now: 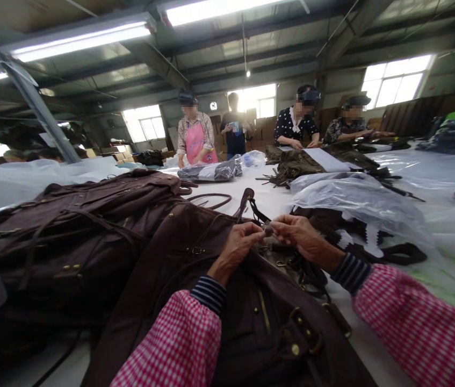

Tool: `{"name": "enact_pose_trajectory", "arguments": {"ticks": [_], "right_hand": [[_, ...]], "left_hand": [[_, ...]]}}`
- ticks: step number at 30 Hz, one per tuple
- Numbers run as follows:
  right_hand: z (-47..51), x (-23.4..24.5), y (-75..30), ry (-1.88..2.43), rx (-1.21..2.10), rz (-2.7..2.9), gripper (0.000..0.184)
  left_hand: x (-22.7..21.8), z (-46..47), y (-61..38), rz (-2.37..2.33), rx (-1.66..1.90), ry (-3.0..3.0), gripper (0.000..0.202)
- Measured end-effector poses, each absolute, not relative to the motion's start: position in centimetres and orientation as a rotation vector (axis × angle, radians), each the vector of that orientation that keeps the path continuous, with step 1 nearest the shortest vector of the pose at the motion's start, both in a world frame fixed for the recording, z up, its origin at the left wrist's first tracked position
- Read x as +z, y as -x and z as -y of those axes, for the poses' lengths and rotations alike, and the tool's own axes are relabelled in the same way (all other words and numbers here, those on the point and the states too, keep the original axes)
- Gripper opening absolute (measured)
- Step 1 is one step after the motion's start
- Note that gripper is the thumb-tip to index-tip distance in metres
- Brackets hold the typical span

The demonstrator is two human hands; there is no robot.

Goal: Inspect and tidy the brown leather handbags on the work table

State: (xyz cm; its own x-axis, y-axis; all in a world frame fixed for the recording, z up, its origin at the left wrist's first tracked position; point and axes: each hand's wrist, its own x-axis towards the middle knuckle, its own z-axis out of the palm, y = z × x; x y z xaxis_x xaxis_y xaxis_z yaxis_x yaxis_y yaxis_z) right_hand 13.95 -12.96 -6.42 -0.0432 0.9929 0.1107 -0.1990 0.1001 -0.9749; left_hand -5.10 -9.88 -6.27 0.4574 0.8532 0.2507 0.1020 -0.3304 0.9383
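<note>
A dark brown leather bag (pixel 195 269) with brass studs and buckles lies in front of me on the white table (pixel 267 196). My left hand (pixel 240 243) and my right hand (pixel 297 236) meet above the bag's top. Both are closed in a pinch on a small dark piece (pixel 268 230) of the bag's strap hardware. I cannot make out exactly what that piece is. My sleeves are red-and-white check with striped cuffs.
Several more brown bags (pixel 74 226) are piled at my left. Clear plastic wraps (pixel 356 201) and dark straps (pixel 388 251) lie at my right. Several people stand working at the table's far end, one in a pink apron (pixel 197 142).
</note>
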Motion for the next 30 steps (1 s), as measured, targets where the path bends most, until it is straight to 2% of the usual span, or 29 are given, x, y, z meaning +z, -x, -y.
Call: {"name": "enact_pose_trajectory", "arguments": {"ticks": [20, 30], "right_hand": [[13.0, -6.9, -13.7, 0.904, 1.313, 1.108, 0.037], [11.6, -6.6, -13.2, 0.936, 1.257, 1.186, 0.042]], "left_hand": [[-5.8, 9.8, 5.0, -0.861, 0.972, -1.816, 0.028], [-4.7, 7.9, 5.7, -0.988, 0.792, -2.028, 0.045]]}}
